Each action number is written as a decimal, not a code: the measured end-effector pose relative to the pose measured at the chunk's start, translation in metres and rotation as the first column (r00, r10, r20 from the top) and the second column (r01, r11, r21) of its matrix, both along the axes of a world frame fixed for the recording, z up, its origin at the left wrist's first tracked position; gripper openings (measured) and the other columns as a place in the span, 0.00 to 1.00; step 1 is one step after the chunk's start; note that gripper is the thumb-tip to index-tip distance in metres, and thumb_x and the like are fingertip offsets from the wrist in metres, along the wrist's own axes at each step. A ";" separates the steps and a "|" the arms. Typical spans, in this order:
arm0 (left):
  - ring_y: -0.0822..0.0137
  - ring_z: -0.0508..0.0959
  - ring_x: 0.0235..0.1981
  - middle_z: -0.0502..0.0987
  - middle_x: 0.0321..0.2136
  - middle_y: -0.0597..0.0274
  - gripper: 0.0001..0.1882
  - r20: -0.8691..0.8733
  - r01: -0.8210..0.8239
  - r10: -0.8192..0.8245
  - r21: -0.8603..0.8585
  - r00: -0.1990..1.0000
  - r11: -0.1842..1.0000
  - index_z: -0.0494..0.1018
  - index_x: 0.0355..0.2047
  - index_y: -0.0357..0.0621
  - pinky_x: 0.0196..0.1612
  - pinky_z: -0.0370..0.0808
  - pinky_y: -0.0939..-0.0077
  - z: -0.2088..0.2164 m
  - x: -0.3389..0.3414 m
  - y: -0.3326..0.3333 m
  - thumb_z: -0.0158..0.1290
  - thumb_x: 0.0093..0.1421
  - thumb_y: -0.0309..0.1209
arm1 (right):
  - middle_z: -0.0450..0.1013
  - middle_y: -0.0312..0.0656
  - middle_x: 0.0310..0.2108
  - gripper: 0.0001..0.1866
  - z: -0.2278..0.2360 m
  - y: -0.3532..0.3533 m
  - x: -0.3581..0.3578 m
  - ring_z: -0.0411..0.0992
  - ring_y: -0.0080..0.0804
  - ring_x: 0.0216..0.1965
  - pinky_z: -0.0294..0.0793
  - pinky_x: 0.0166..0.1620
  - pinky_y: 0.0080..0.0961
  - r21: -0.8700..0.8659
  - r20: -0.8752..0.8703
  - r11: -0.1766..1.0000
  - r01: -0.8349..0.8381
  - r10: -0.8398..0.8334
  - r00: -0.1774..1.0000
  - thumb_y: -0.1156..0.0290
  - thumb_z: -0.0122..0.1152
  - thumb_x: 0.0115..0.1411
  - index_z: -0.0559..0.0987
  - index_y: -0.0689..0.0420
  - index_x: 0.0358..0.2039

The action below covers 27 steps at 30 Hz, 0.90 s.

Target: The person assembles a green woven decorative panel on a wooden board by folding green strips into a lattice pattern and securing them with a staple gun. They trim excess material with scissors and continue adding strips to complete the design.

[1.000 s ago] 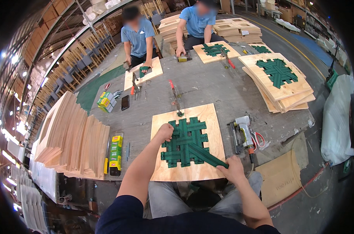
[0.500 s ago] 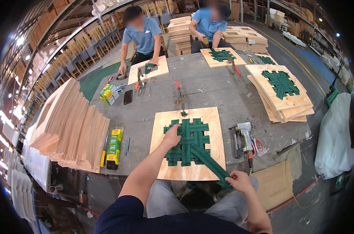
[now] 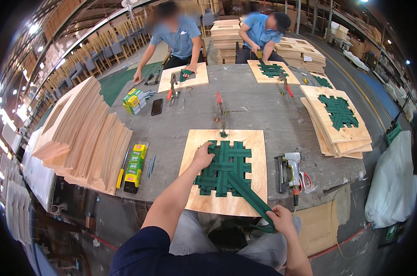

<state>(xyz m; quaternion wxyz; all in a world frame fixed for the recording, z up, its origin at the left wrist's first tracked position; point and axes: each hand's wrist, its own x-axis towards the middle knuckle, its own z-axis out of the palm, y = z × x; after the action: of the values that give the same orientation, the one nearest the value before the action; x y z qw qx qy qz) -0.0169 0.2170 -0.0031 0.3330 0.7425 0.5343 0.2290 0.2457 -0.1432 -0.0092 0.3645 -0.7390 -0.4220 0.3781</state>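
Nearest, toward five o'clock from the wooden panel [image 3: 197, 204], a loose green strap [image 3: 252, 197] is pinched by the nearly closed right hand [image 3: 282, 220]. Centred on the panel lies the woven webbing [image 3: 223, 168], its ten o'clock corner touched by the curled left hand [image 3: 203, 156]; whether anything is gripped there cannot be told. A diagonal strap is apparently being drawn taut; steady tension seems called for. Beyond, at twelve o'clock, a red-handled clamp [image 3: 223, 118] is seen.
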 end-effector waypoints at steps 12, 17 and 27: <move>0.56 0.83 0.37 0.84 0.35 0.52 0.13 0.237 -0.187 0.217 -0.142 0.947 0.972 0.80 0.42 0.38 0.43 0.77 0.64 -0.014 0.003 -0.005 0.57 0.65 0.35 | 0.80 0.46 0.27 0.15 0.019 -0.016 0.001 0.78 0.38 0.29 0.75 0.35 0.35 -0.289 0.312 0.957 0.012 0.082 0.946 0.63 0.71 0.58 0.80 0.62 0.34; 0.74 0.77 0.30 0.79 0.29 0.67 0.09 0.574 -0.176 0.319 -0.292 0.754 0.940 0.78 0.38 0.37 0.33 0.74 0.74 -0.021 -0.008 -0.005 0.60 0.65 0.31 | 0.80 0.47 0.30 0.11 0.038 0.067 0.002 0.80 0.39 0.30 0.77 0.37 0.32 0.044 0.468 0.983 -0.180 0.139 0.873 0.67 0.69 0.59 0.82 0.60 0.36; 0.77 0.73 0.23 0.77 0.28 0.70 0.08 0.684 -0.041 0.322 -0.394 0.654 0.918 0.78 0.39 0.42 0.28 0.72 0.80 -0.013 -0.009 -0.013 0.57 0.68 0.34 | 0.80 0.37 0.34 0.07 0.010 0.324 -0.095 0.76 0.23 0.33 0.76 0.40 0.22 0.484 0.051 0.825 -0.292 0.306 0.951 0.76 0.64 0.64 0.81 0.62 0.42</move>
<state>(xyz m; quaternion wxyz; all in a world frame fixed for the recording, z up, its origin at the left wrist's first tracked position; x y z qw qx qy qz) -0.0256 0.2038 -0.0162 0.6189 0.4580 0.4581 0.4442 0.1511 0.1806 0.0004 0.4804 -0.5430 -0.6083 0.3230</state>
